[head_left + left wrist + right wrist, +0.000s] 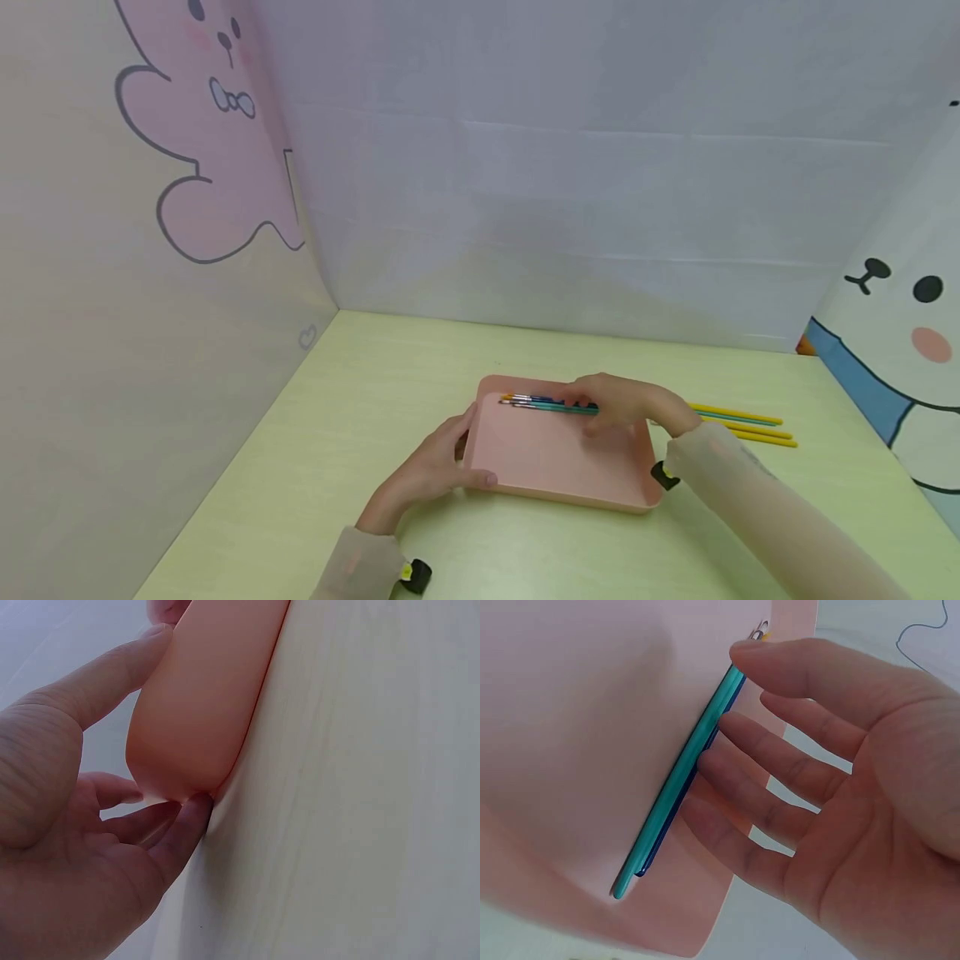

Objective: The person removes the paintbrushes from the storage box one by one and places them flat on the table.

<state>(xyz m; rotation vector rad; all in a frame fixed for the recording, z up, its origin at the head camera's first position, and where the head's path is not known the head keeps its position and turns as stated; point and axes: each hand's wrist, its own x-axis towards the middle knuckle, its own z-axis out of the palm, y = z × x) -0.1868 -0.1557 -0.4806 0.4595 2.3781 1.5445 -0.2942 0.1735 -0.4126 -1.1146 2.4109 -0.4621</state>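
Observation:
A shallow pink tray [555,454] lies on the table. My left hand [431,467] grips its left front corner, the thumb on the front rim and the fingers along the left side; in the left wrist view the fingertips reach the base of the tray wall [202,690]. Several slim paintbrushes [536,402], teal and dark blue, lie together along the back of the tray, bristles to the left. Over them is my right hand [618,400]. In the right wrist view its loosely bent fingertips touch the side of the brush handles [682,765], with the thumb near their upper part.
To the right of the tray, several yellow sticks [750,414] and a teal one lie on the pale yellow table [405,358], partly behind the right forearm. White sheets with cartoon animals [217,167] stand around the left, back and right sides.

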